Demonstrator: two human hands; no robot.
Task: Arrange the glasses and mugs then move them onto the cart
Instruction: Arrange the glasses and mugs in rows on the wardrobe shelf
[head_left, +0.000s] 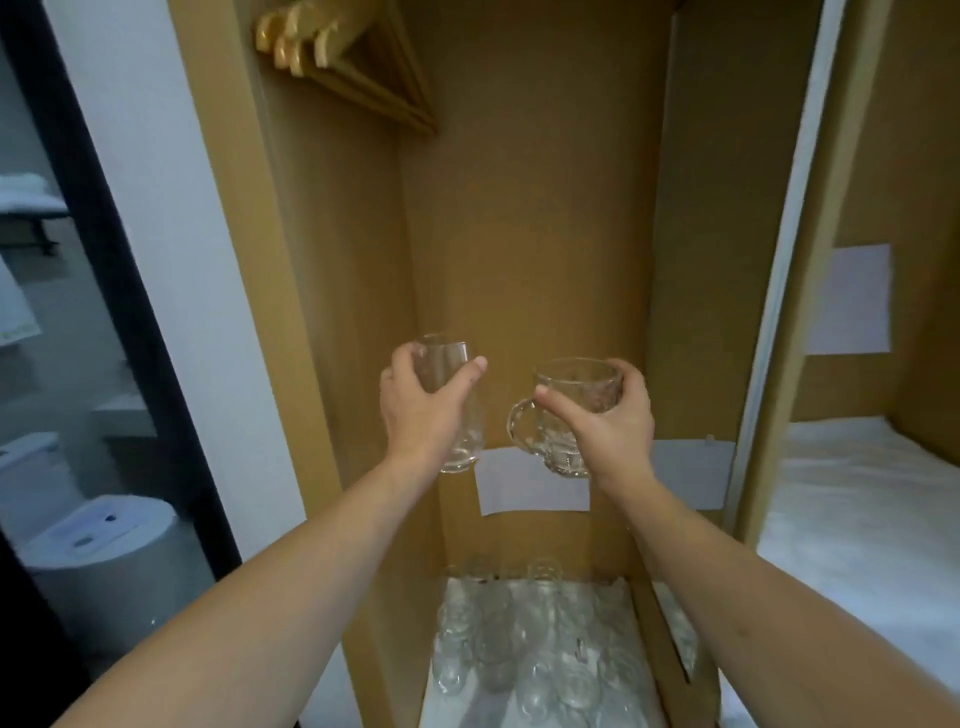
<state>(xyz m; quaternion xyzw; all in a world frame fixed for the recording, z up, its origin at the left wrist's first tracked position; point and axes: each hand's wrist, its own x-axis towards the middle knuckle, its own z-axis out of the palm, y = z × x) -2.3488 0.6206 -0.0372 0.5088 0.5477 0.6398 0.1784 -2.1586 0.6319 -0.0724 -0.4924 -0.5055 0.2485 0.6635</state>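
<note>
Your left hand (423, 410) holds a tall clear glass (457, 405) up in the air, inside the open wooden wardrobe (519, 234). Your fingers and thumb wrap round the side of the glass, so that grip is clamped on it. The glass stands almost upright, tipped a little.

Your right hand (608, 421) holds a clear glass mug (566, 415) at 3 o'clock from the tall glass. The fingers and thumb curl over the mug's rim and side, so this grip is clamped too. The mug's handle (519, 421) points to 9 o'clock, toward the tall glass. The two do not touch (there is a small gap between them).

Below your arms, at 6 o'clock, many more clear glasses and mugs (524, 639) stand close together on a white surface (618, 603) at the bottom of the wardrobe. They are blurry, so you cannot count them.

Wooden hangers (343, 57) hang at 11 o'clock, high in the wardrobe. A white paper sheet (524, 488) is stuck on the back wall, just behind and under the mug. Another white sheet (852, 299) sits at 3 o'clock on a wooden panel.

A white bed (872, 519) lies at 4 o'clock. Through a dark door frame (130, 291) at 9 o'clock you can see a white toilet (98, 540).
</note>
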